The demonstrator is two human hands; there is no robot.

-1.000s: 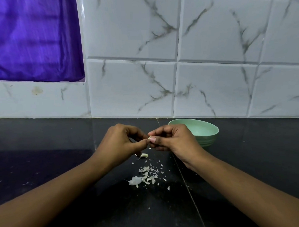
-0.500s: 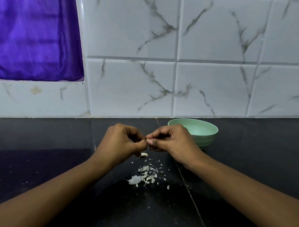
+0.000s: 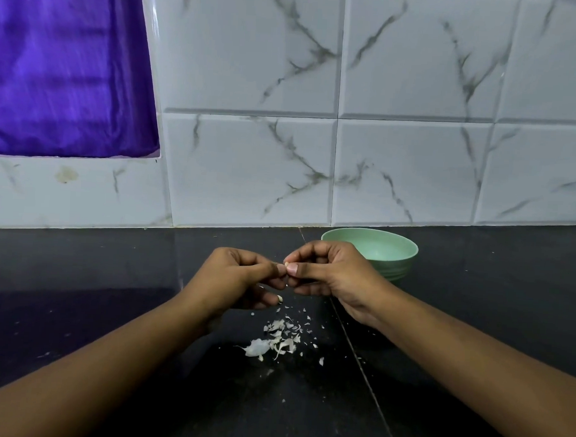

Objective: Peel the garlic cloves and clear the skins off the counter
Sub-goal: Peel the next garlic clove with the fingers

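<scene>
view from a head-worn camera looking down at a person's two bare forearms reaching over a glossy black desk (image 3: pixel 78 308). the left hand (image 3: pixel 236 279) and the right hand (image 3: pixel 332 274) meet in the middle of the view, a little above the desk, the fingers of both curled inward. between their touching thumbs and forefingers they pinch a garlic clove (image 3: pixel 286 264). only a small pale tip of it shows and the fingers hide the rest, so how much skin it still wears cannot be told. a second small pale piece (image 3: pixel 280 298) shows at the tip of a lower finger of the left hand; whether it is held or lies on the desk cannot be told. just below the hands, on the desk, lies a loose scatter of garlic skins (image 3: pixel 276 340): one larger white papery flake at the near left, thin curled strips beside it, and many tiny crumbs spread around. just behind the right hand, near the wall, stands a pale green bowl (image 3: pixel 402 256), its left side covered by that hand. the wall (image 3: pixel 249 170) is white tile with grey marble veins. at upper left a purple cloth (image 3: pixel 65 70) fills a recess in the wall.
</scene>
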